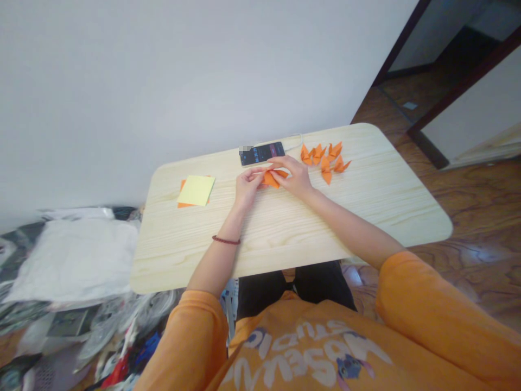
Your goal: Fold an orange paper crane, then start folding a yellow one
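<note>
Between my two hands is a partly folded piece of orange origami paper (272, 179), held just above or on the table. My left hand (247, 186) pinches its left side with thumb and fingertips. On the other side my right hand (296, 176) grips the paper's upper and right part, its fingers covering some of the folds. Several finished orange paper cranes (326, 168) stand in a cluster to the right of my right hand. To the left lies a stack of square paper, with a yellow sheet (197, 190) on top of orange ones (186, 205).
A phone (262, 154) with a lit screen and a white cable (293, 145) lies behind my hands, near the wall. The light wooden table (175, 244) has rounded corners. Bags and loose items (77, 260) are piled on the floor to the left; a doorway is at right.
</note>
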Demonstrator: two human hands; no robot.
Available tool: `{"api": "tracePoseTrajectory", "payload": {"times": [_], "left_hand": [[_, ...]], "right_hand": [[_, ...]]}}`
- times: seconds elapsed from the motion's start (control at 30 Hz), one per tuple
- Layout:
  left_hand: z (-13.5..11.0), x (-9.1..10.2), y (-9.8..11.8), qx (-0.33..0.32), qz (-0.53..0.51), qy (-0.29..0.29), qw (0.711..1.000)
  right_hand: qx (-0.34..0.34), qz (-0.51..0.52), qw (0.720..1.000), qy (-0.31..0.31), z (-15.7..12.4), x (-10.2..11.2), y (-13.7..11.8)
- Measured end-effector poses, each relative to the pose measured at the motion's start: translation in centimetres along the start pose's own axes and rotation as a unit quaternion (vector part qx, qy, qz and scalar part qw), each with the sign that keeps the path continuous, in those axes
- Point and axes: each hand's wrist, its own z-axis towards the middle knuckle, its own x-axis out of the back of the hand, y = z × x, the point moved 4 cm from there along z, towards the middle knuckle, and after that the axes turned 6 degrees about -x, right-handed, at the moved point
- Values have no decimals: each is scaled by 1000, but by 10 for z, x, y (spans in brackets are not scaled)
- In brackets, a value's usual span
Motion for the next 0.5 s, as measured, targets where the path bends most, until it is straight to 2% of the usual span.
{"api": "tracePoseTrajectory", "payload": {"times": [0.27,0.4,0.5], "left_hand": [[4,6,-8,54,-66,24,996],[5,8,-7,56,-72,11,996],[5,10,-5,45,-49,-1,998]], "right_hand": [[-16,37,999,-10,1,-5,7],[-64,59,996,-12,3,-4,8],[-92,86,991,-35,5,-3,8]]}}
